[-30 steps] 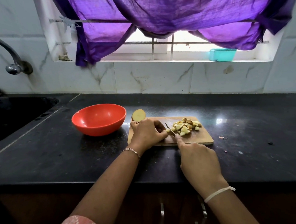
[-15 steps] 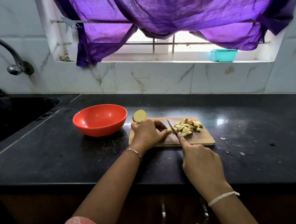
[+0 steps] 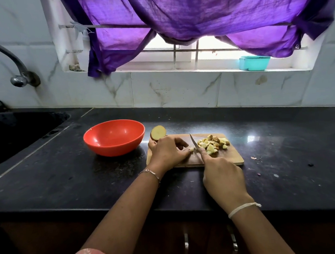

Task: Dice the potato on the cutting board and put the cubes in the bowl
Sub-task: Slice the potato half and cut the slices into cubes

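Dicing: I'm pinching potato piece in left grip, right grip grasping knife; next cut needs fingertip clearance.

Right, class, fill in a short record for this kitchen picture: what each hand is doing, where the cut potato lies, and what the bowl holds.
Left hand: holds down a small potato piece on the cutting board
Right hand: grips the knife, blade beside the left fingertips
Cubes: piled on the board, right of the blade
Potato half: by the board's far left corner, not yet diced
Bowl: left of the board, no cubes visible inside
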Demonstrator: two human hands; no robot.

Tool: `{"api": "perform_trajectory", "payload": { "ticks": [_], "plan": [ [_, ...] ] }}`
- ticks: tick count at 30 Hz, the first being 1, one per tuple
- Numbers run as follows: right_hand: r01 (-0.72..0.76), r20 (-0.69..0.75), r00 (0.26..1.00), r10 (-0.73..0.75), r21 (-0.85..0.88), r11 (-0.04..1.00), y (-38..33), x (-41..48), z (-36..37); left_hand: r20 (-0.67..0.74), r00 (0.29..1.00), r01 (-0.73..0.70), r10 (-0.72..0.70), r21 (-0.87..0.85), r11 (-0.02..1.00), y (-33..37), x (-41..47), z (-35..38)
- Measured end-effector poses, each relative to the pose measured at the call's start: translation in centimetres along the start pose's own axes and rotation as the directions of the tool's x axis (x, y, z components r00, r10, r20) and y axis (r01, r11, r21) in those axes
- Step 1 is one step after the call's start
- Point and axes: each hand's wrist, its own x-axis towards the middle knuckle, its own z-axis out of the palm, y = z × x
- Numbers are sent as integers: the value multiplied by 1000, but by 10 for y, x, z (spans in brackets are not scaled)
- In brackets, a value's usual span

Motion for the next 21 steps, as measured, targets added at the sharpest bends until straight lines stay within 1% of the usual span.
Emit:
{"api": "perform_trajectory", "payload": {
  "ticks": [3, 5, 9, 12, 17, 21],
  "plan": [
    [-26, -24, 999, 29, 85, 996, 1, -11, -5, -11, 1000, 21, -21, -12, 1000, 0, 1, 1],
    [-13, -17, 1000, 15, 96, 995, -1, -18, -8, -16, 1000, 16, -16, 1, 1000, 0, 1, 1],
    [11, 21, 1000, -11, 35, 999, -6, -21, -10, -20, 1000, -3, 3, 3, 1000, 0, 0, 1],
    [41, 22, 999, -41, -17, 999, -8, -17, -11, -16, 1000, -25, 25, 2, 1000, -1, 0, 0],
    [96, 2, 995, -96, -34, 995, -7, -9, -10, 15, 1000, -20, 20, 2, 1000, -1, 2, -1],
    [94, 4, 996, -94, -35, 995, -7, 1, -8, 35, 999, -27, 27, -6, 1000, -2, 2, -2]
  ]
}}
